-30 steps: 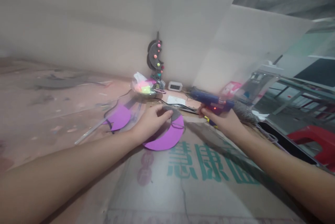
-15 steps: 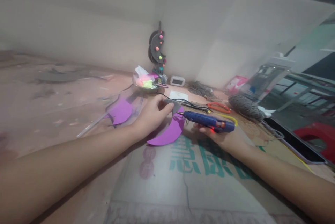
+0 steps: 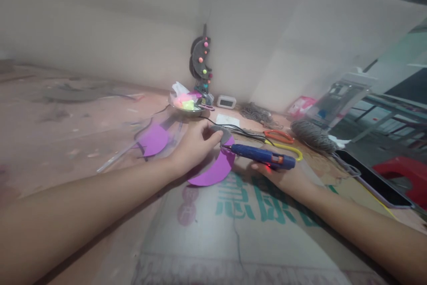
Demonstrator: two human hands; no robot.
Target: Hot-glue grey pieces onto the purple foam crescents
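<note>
Near the centre of the frame, a purple crescent (image 3: 218, 171) with a grey end (image 3: 225, 134) lies over the upper edge of a printed cardboard (image 3: 187, 249), which itself rests on the desk (image 3: 50, 165). Left hand (image 3: 191, 148): narrow, its thumb laid on the grey end; the remaining fingers are partly hidden, so the grip beneath cannot be told. Right hand (image 3: 287, 176): closed about the blue glue gun (image 3: 258, 154), which lies nearly level, a red light glowing on its underside and its nozzle (image 3: 227, 146) at the purple face, just below the left thumb. Whether nozzle and face touch cannot be told.

Handling (judged from appearance): the crescent looks thin, matt and very light, probably of foam or felt; it should bend readily, slip little, and crease or tear most easily at its pointed lower tip. A flat pinch on the broad upper part, clear of the nozzle, would steady it best. The gun is presumably the heavier and stiffer object, to be held by its body or handle; its metal end is likely hot and should be kept from the fingers. A black cord (image 3: 240, 130) runs behind the work. Left of centre lies a second purple cutout (image 3: 156, 140); a grey yarn ball (image 3: 312, 135) sits right of centre.
</note>
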